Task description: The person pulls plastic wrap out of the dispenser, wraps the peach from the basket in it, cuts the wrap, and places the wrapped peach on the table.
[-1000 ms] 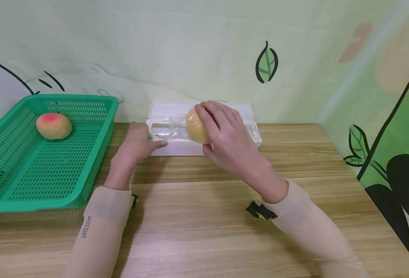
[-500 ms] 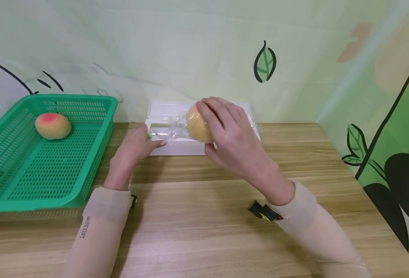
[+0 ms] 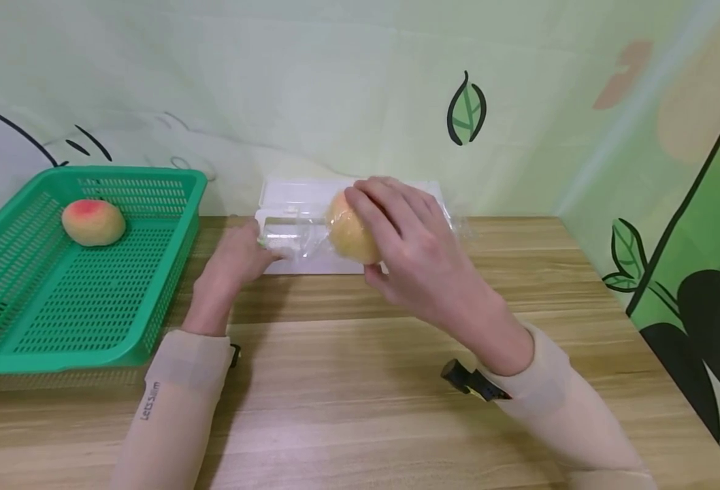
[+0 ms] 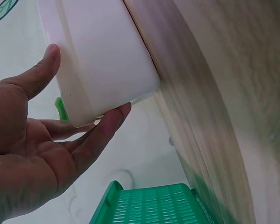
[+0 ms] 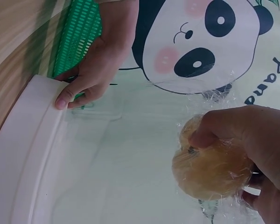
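My right hand (image 3: 418,252) grips a yellow peach (image 3: 350,228) with clear cling film around it, held above a white cling film box (image 3: 317,264). Loose film stretches from the peach toward the left part of the box. At the box's left end, my left hand (image 3: 240,255) holds on. In the left wrist view its thumb lies on the top edge of the box and its fingers bend around the end, beside a green slider (image 4: 61,110). The right wrist view shows the film-covered peach (image 5: 210,168) between thumb and fingers; part of its far side is hidden.
On the left of the wooden table (image 3: 335,381) stands a green plastic basket (image 3: 139,344) with another peach (image 3: 93,222) inside. Behind the box rises a wall covering (image 3: 335,88) printed with leaves and a panda. The box's raised lid (image 3: 292,194) leans near it.
My right hand and the wrapped peach have shifted slightly right and toward me, while the wrist dropped a little. The left hand stays at the box's end.
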Demonstrator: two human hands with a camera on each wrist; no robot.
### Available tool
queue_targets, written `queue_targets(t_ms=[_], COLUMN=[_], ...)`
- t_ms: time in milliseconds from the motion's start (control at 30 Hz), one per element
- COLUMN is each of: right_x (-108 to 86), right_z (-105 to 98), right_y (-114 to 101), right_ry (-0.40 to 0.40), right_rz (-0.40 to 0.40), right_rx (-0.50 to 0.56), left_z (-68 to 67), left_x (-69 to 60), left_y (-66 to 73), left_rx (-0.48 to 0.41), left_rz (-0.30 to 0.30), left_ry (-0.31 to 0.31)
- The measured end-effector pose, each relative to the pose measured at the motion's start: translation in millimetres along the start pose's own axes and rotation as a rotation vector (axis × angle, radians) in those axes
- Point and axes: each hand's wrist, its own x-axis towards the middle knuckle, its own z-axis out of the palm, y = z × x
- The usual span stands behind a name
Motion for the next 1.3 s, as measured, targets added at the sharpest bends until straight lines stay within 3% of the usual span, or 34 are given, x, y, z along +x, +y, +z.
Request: queue_targets(t_ms=[233,467,767,1100,1300], right_x=[-9.5,-24.6,-45.6,-60.1,-64.2], right_z=[-3,1,16,42,64], right_y=[-8,-15,-21,-17,-8], right_ry=[-0.042,-0.095,-0.272,-0.494,-0.611], right_rz=[-0.007,-0.022,0.026,0.142,0.189], right_rx=[-0.001,-0.010,0.071,0.178,0.233], left_z=[-1.6,-1.7,-0.7,-2.5,-5.8], left_x=[-0.5,1.6,1.0,-0.2,-1.5], left_y=[-1.3,-0.3,-0.7,0.2,-3.2], left_rx=[0.013,0.054,0.035,0.039,-0.060], left_rz=[0.033,-0.033,-0.046,-0.036,-0.023], left_ry=[-0.003,-0.049,-0.044,-0.052,-0.075])
